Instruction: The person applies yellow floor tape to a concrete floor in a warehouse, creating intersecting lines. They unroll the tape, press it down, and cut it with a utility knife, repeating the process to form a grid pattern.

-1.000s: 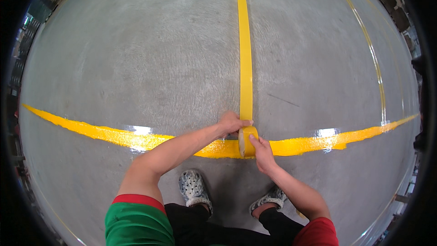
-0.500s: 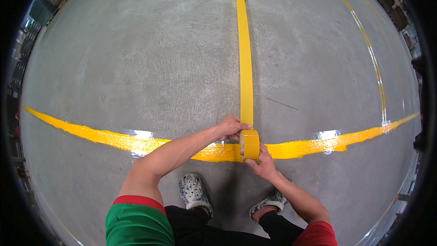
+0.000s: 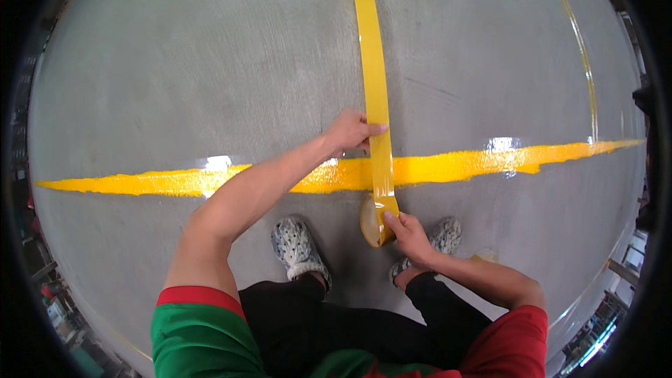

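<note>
A long strip of yellow tape (image 3: 371,63) runs from the far edge toward me and ends at its roll. The tape roll (image 3: 371,224) is tilted, its pale inside showing, on my side of the painted stripe. My right hand (image 3: 411,238) grips the roll from the right, with the thumb on the yellow tape. Farther out, my left hand (image 3: 352,131) pinches the strip from its left side, thumb across the top. Between my hands the strip passes over a broad yellow painted stripe (image 3: 448,166) on the floor. Whether it touches the paint, I cannot tell.
The grey floor (image 3: 238,77) has a dark scratch to the right of the tape. Another thin yellow line (image 3: 581,42) runs along the far right. My patterned clogs (image 3: 296,241) stand on the near side of the painted stripe. Clutter lines the rim of the view.
My right hand has drawn the roll toward me, away from my left hand, and more tape is unwound between them. The view has shifted, so the painted stripe sits higher.
</note>
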`<state>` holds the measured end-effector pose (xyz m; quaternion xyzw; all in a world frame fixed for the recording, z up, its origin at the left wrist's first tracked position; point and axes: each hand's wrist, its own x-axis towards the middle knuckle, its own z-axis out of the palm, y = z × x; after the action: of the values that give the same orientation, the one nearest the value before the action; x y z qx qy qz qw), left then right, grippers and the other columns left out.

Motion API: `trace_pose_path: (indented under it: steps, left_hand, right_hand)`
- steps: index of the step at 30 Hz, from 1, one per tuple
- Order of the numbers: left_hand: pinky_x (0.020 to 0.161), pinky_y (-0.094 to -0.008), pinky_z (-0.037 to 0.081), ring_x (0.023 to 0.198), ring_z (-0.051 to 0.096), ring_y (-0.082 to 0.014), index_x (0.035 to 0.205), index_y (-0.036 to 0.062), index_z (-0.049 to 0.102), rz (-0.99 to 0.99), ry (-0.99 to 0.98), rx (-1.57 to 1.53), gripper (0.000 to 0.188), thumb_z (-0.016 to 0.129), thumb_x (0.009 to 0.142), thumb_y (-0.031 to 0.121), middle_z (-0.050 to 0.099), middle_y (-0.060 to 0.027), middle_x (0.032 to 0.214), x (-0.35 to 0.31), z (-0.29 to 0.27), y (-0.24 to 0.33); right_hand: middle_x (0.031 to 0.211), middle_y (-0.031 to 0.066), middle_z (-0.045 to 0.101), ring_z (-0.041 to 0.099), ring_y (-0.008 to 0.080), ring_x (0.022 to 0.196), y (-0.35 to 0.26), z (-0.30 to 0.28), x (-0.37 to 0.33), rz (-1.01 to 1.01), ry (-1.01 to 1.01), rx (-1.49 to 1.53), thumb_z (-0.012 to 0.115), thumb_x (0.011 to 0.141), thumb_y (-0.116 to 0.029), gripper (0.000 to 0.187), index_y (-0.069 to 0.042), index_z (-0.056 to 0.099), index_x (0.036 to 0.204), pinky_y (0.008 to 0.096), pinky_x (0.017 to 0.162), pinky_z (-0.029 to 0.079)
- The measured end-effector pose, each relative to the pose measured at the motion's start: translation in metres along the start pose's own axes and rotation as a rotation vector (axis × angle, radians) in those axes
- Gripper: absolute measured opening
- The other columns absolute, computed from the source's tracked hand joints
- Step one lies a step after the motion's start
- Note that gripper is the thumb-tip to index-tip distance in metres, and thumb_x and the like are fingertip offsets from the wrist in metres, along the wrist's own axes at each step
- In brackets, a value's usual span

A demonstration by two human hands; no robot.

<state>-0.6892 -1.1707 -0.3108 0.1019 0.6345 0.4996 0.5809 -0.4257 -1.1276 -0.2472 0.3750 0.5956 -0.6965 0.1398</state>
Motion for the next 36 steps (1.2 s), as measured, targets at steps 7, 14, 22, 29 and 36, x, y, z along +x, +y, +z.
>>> trace_pose_path:
  steps: [7, 14, 22, 29, 36]
  left_hand:
    - [0.071, -0.0364, 0.056, 0.074, 0.069, -0.0276, 0.104, -0.0067, 0.07, 0.165, 0.044, 0.725, 0.051, 0.071, 0.089, 0.042, 0.072, -0.017, 0.087, 0.008, -0.012, 0.011]
    - [0.097, -0.0473, 0.046, 0.119, 0.054, -0.0375, 0.135, -0.0006, 0.051, 0.258, 0.384, 1.177, 0.067, 0.066, 0.09, 0.047, 0.054, -0.0234, 0.132, -0.001, -0.044, 0.01]
    - [0.119, -0.0464, 0.023, 0.146, 0.027, -0.0303, 0.149, 0.0013, 0.031, 0.827, 0.223, 1.622, 0.065, 0.05, 0.1, 0.039, 0.033, -0.0142, 0.156, -0.009, -0.043, -0.003]
    - [0.123, -0.0478, 0.008, 0.152, 0.014, -0.0256, 0.154, 0.0025, 0.023, 0.838, -0.001, 1.701, 0.089, 0.04, 0.094, 0.066, 0.022, -0.0123, 0.162, -0.006, -0.038, -0.026]
    - [0.122, -0.052, 0.006, 0.151, 0.016, -0.026, 0.154, 0.0017, 0.023, 0.791, -0.099, 1.727, 0.104, 0.043, 0.085, 0.077, 0.022, -0.0123, 0.162, -0.002, -0.033, -0.027]
  right_hand:
    - [0.084, 0.001, 0.065, 0.056, 0.0063, 0.076, -0.002, -0.008, 0.016, 0.198, 0.011, -0.184, 0.055, 0.102, -0.037, 0.041, 0.003, 0.067, 0.102, 0.0247, 0.069, 0.046]
    - [0.085, 0.0047, 0.067, 0.061, 0.0093, 0.075, 0.01, -0.009, 0.034, 0.281, 0.055, -0.137, 0.058, 0.1, -0.035, 0.039, 0.004, 0.067, 0.101, 0.0268, 0.068, 0.048]
    - [0.084, 0.0097, 0.067, 0.062, 0.0162, 0.072, 0.012, -0.001, 0.058, 0.409, 0.097, 0.093, 0.061, 0.096, -0.032, 0.04, 0.008, 0.068, 0.097, 0.0337, 0.063, 0.048]
    - [0.091, 0.0142, 0.069, 0.067, 0.0212, 0.079, 0.014, -0.003, 0.068, 0.484, 0.093, 0.098, 0.063, 0.095, -0.027, 0.037, 0.009, 0.065, 0.103, 0.0361, 0.069, 0.052]
    - [0.097, 0.0166, 0.069, 0.069, 0.0261, 0.08, 0.022, -0.001, 0.07, 0.475, 0.115, 0.114, 0.064, 0.093, -0.021, 0.035, 0.01, 0.063, 0.109, 0.0393, 0.069, 0.055]
